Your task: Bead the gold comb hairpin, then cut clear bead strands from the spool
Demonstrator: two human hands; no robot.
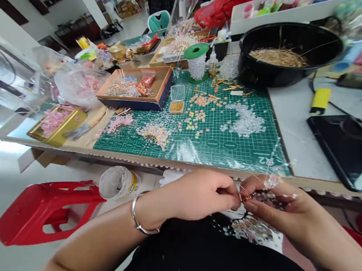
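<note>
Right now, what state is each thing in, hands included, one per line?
Left hand: closed, fingertips at the beaded piece
Right hand: closed on that piece
Black bowl: open, golden strands inside
Spool: upright, wound with clear beads
Small clear box: lid open, golden bits inside
Orange-lined box: open, pieces inside
Gold tin: open, pink pieces inside
White bucket: open

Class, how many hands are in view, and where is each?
2. Both are in front of the green mat: the left hand low near the centre, the right hand beside it, holding a beaded piece. No others show.
</note>
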